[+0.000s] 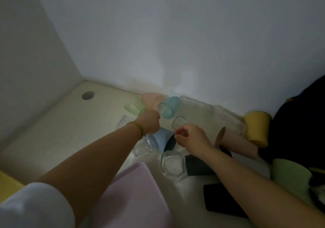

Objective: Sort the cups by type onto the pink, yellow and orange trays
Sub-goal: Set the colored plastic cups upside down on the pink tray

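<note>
Sorting looks barely started: the pink tray (133,198) shows no cup on its visible part, and a heap of cups (235,143) lies beyond it and to its right. Just past the tray, the left hand (150,123) curls at the rim of a tilted teal cup (167,107), apparently holding it. The right hand (192,137) pinches a clear glass (180,123). Nearly everything seems left to place.
</note>
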